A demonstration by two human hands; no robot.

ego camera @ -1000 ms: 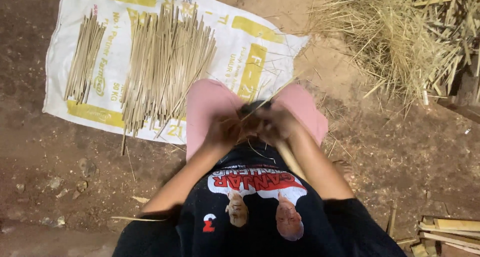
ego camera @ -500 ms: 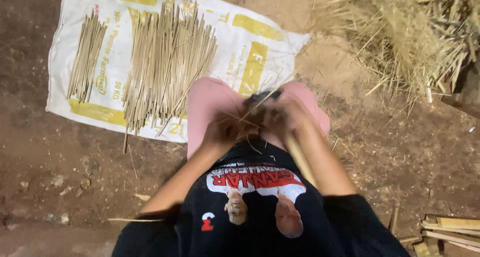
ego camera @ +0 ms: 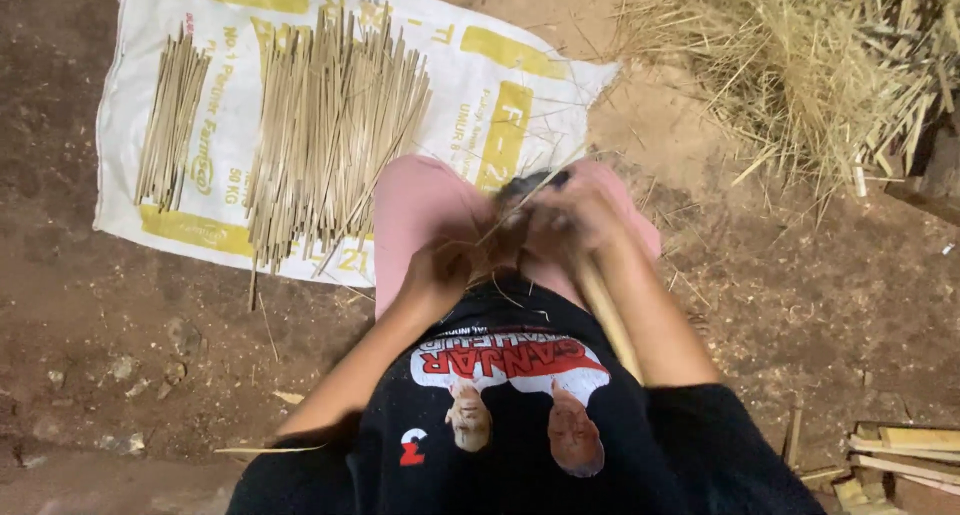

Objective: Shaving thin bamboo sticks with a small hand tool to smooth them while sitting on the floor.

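I sit on the dirt ground, knees in pink trousers, black printed shirt below. My left hand [ego camera: 440, 275] pinches a thin bamboo sliver [ego camera: 520, 210] that slants up to the right over my lap. My right hand [ego camera: 575, 215] is closed around a dark-handled knife [ego camera: 530, 185], its blade against the sliver. A thicker bamboo stick [ego camera: 610, 315] runs under my right forearm. The fingers and blade edge are blurred.
A white and yellow woven sack [ego camera: 250, 85] lies ahead on the ground, holding a large pile of cut bamboo slivers [ego camera: 330, 135] and a smaller bundle [ego camera: 172, 115]. A heap of straw-like shavings [ego camera: 800, 65] fills the upper right. Wood offcuts [ego camera: 900, 455] lie lower right.
Both hands have shifted slightly right and up over my lap, still working the sliver with the knife. The piles on the sack have not moved.
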